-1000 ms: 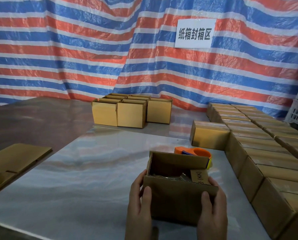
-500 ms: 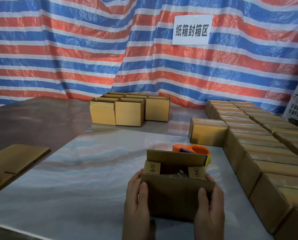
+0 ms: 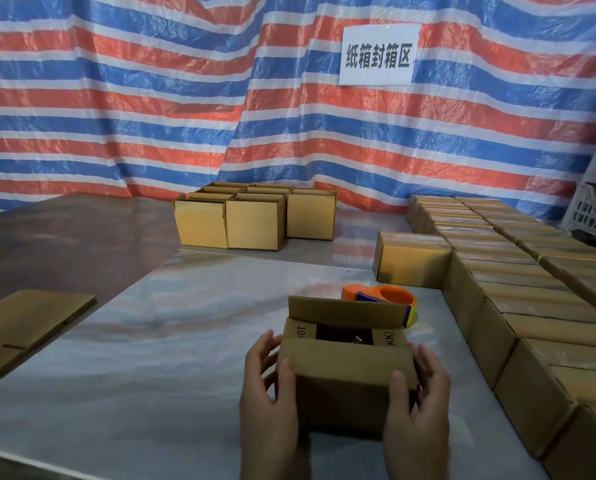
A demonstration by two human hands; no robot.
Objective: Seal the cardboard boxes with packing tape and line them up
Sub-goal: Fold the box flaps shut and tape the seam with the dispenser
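A person closes a cardboard box [image 3: 345, 375] at a packing bench [image 3: 151, 341] hung with a striped tarpaulin [image 3: 116, 98]. A second earlier the top stood open. Since then the two short side flaps have gone in, and the near long flap now lies folded over them. Only the far flap stands upright, and a dark gap shows beneath it.

The left hand [image 3: 268, 393] and the right hand [image 3: 417, 400] both grasp the box, which sits on the bench directly in front of the person. The thumbs lie on its near face and the fingers curl round its sides.

The box looks one fold away from taping. The orange tape dispenser [image 3: 383, 296] lies just behind it, partly hidden by the raised flap, within easy reach.

Room is uneven. Rows of sealed boxes [image 3: 532, 306] wall off the right side near the box, and their closest end looks like the likely slot for it. To the left the surface lies open as far as a sheet of flat cardboard [image 3: 22, 323] at the bench's edge. More open boxes [image 3: 255, 216] wait at the back, beyond a seam in the surface.
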